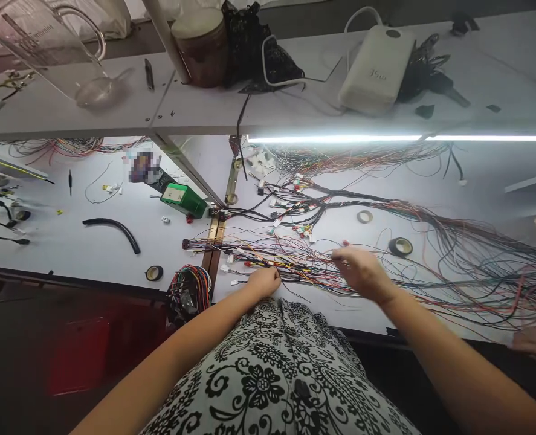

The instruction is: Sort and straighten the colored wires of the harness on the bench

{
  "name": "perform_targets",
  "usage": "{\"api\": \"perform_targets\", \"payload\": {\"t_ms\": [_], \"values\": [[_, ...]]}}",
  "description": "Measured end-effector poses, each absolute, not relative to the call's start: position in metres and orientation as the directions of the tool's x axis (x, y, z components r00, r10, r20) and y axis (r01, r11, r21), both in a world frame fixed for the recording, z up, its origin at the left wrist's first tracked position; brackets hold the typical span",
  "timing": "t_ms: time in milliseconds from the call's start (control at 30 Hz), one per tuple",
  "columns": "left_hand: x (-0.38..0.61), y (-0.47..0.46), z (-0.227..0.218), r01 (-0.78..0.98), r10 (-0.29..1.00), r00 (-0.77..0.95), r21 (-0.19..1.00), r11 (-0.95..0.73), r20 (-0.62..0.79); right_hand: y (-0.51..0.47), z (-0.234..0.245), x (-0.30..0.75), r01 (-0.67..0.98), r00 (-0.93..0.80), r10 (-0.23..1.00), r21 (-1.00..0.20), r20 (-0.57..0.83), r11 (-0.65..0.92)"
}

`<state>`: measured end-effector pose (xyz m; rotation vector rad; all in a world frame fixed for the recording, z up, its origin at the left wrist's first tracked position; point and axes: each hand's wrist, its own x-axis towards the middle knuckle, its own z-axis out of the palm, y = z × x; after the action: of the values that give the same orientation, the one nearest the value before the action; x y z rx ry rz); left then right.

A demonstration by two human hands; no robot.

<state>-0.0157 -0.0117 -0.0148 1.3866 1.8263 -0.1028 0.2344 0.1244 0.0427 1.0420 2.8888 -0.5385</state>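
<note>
In the head view, your left hand [264, 281] rests on the near part of the wire bundle [290, 261] with its fingers curled over the strands; treat this grip as clenched on the bundle, pinning it to the counter [113, 254]. Your right hand [362, 270] sits just to the right on the same bundle, fingers bent down among the wires; it is blurred, so you cannot tell whether its grip is closed on a strand or merely touching. The bundle lies along the near edge of the counter, directly in front of you, and fans out to the right into a wide spread of loose coloured wires [476, 260]. To work this stretch well, hold the left hand firm as an anchor, keep the two hands close together, and draw the strands straight so none crosses over the small white connectors [229, 258] beside the left hand. Keep the tape rolls [400, 246] within reach of the right hand. For containers: on the shelf [258, 103] above, a clear jug [45, 45] lies tilted and appears empty; a lidded jar [200, 45] stands upright beside it, with brownish contents that cannot be identified. A green box [184, 199] lies on the counter, contents hidden.
</note>
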Motion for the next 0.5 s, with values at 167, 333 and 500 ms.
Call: {"api": "perform_targets", "payload": {"t_ms": [167, 333, 500], "values": [[-0.015, -0.013, -0.014, 0.848, 0.775, -0.069, 0.372, 0.378, -0.629, 0.048, 0.039, 0.197, 0.611, -0.757, 0.456, -0.259, -0.467, 0.748], [-0.013, -0.013, -0.013, 0.858, 0.777, -0.073, 0.358, 0.368, -0.625, 0.048, 0.025, 0.174, 0.664, -0.698, 0.506, -0.194, -0.507, 0.722], [-0.013, -0.012, -0.011, 0.862, 0.767, -0.079, 0.344, 0.373, -0.636, 0.052, 0.027, 0.158, 0.637, -0.705, 0.464, -0.191, -0.537, 0.746]]}}
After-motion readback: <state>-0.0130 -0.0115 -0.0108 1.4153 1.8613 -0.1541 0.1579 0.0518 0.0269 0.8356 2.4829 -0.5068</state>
